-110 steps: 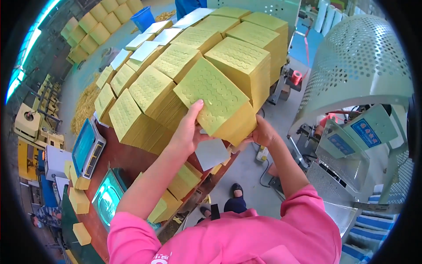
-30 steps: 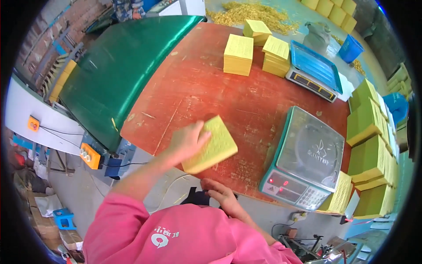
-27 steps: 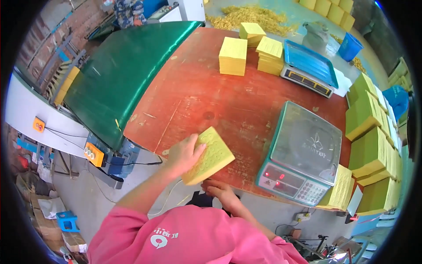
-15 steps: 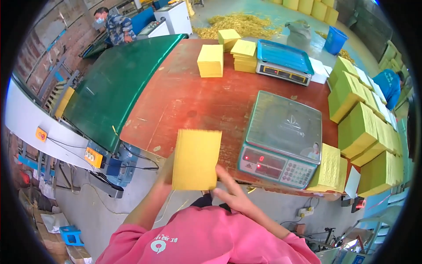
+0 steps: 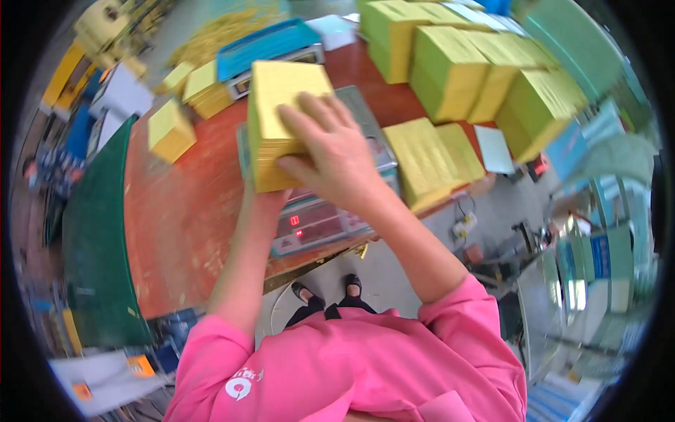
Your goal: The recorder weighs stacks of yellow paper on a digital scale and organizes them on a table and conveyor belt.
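Observation:
A thick stack of yellow paper [image 5: 285, 91] is held up over the near digital scale [image 5: 316, 225], hiding much of its pan. My left hand [image 5: 271, 198] bears the stack from beneath; its fingers are mostly hidden. Across the top and right side of the stack lies my right hand [image 5: 337, 155], its thumb against the near face and its fingers bent over the upper sheets. Red digits glow on the scale's front panel.
Behind stands a second scale with a blue tray [image 5: 264, 49]. Yellow stacks sit at its left [image 5: 171, 131] and in tall rows on the right [image 5: 450, 70]. Lower stacks [image 5: 422, 158] flank the near scale on the red table [image 5: 169, 232]. A green conveyor belt [image 5: 95, 246] runs along the left.
The paper stack has gone from the table's front edge forward and over the near scale. My right hand has shifted from its lower right side onto its top. The view has turned right.

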Tool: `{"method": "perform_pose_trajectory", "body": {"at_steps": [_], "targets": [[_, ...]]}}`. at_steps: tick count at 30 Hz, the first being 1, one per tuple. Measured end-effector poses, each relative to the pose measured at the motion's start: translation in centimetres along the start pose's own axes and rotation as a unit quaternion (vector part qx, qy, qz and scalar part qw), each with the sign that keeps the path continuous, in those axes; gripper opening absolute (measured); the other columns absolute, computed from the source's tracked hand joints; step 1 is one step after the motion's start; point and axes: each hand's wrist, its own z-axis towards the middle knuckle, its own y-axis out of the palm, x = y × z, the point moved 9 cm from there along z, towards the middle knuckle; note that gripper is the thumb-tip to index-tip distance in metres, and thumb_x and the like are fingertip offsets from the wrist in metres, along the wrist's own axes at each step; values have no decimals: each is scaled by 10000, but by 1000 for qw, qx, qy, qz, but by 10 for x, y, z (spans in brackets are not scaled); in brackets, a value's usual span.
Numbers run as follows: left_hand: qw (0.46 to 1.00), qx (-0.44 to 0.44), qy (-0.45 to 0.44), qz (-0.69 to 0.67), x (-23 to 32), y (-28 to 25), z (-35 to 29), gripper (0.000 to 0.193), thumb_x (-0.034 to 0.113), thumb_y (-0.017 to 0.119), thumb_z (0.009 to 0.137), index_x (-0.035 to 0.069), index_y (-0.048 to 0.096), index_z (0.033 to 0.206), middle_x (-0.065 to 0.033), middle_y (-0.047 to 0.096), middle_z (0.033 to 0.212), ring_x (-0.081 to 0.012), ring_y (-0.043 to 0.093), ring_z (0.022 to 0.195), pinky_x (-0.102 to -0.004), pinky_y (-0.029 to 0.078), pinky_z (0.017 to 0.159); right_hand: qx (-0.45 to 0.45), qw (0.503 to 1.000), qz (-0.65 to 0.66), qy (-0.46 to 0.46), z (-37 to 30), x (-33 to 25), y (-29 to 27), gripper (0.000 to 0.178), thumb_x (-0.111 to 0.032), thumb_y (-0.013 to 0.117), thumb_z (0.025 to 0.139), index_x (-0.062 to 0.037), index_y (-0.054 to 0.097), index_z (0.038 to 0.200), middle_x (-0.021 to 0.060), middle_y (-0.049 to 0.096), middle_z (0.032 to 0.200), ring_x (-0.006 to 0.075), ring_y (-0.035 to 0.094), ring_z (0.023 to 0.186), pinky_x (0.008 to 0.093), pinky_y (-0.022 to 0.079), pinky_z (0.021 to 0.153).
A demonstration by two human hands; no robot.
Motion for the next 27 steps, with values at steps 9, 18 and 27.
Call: {"method": "perform_pose_trajectory", "body": {"at_steps": [9, 18, 27], "targets": [[980, 78, -174, 49, 3, -51, -116, 511, 388, 391, 1020, 59, 423, 1410, -197, 528, 1367, -354, 538, 1227, -467, 451, 1040, -93, 993, -72, -27, -17, -1, 41, 563, -260, 770, 686, -157, 603, 1213, 148, 522, 1321, 385, 442, 1275, 515, 402, 983], [897, 338, 136, 250, 265, -290, -131, 274, 286, 618, 925, 64, 585, 1081, -96, 660, 1011, -199, 654, 903, -359, 556, 801, -42, 995, -91, -17, -5, -100, 44, 549, -112, 725, 728, -50, 590, 1257, 188, 533, 1344, 415, 438, 1312, 539, 310, 1087], [915, 314, 134, 216, 407, -371, 29, 925, 555, 638, 849, -3, 275, 1492, -244, 101, 1590, -369, 130, 1473, -494, 179, 1167, -272, 934, 199, 122, -51, -173, 252, 324, 43, 652, 772, 8, 652, 1094, 199, 643, 1146, 339, 633, 1074, 365, 506, 911]]}}
